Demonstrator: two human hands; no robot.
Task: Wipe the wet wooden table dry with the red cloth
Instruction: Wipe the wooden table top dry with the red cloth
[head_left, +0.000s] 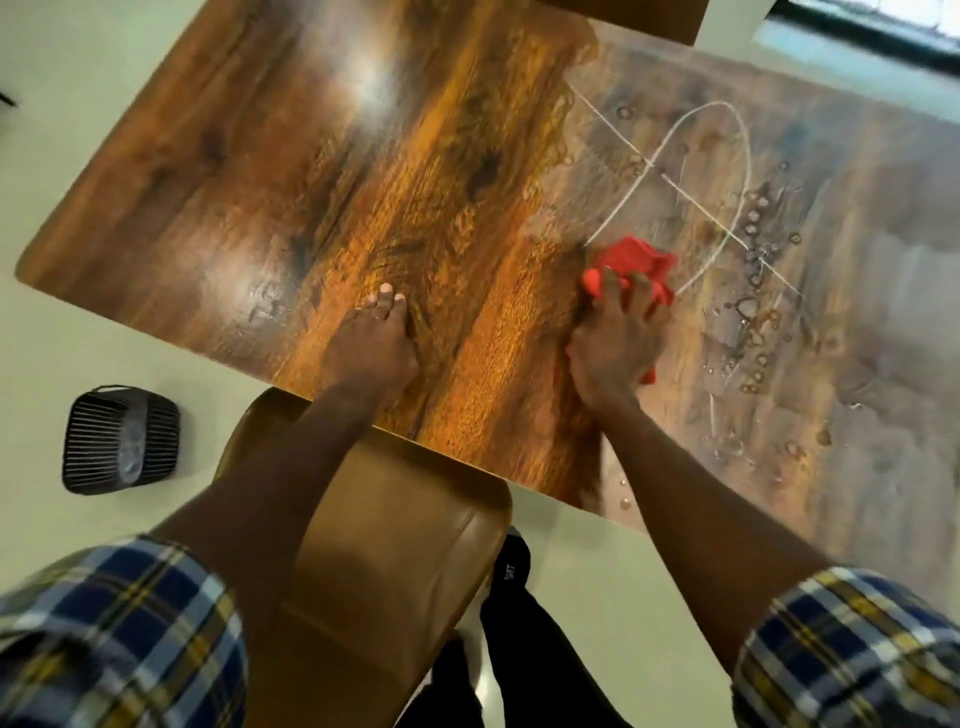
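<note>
The wooden table (291, 171) fills the upper part of the head view. Its right half is dull and wet, with water droplets (758, 249) and pale streaks; its left half looks glossy. A crumpled red cloth (636, 262) lies on the table near the border between the two areas. My right hand (615, 338) presses down on the cloth and grips it, covering its near part. My left hand (376, 343) rests flat on the table near the front edge, fingers together, holding nothing.
A brown padded chair (395, 551) stands pushed against the table's near edge below my arms. A small dark fan (120, 439) sits on the pale floor at the left. A window (883, 31) shows at the top right.
</note>
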